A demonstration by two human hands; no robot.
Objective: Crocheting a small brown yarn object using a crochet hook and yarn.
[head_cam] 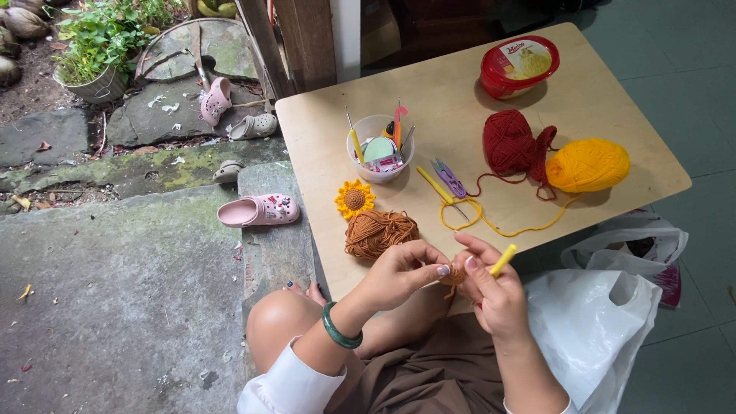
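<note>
My left hand (402,270) pinches a small brown crochet piece (455,274) at the near edge of a low wooden table (452,92). My right hand (491,287) holds a yellow-handled crochet hook (503,260) against the same piece. Just beyond my hands lies a ball of brown yarn (379,232), with a finished yellow crochet sunflower (354,199) beside it.
A clear cup of hooks and tools (379,148), purple snips (449,179), dark red yarn (510,143), yellow yarn (587,165) and a red lidded tub (519,66) sit on the table. White plastic bags (594,314) lie at right; pink clogs (259,211) on stone at left.
</note>
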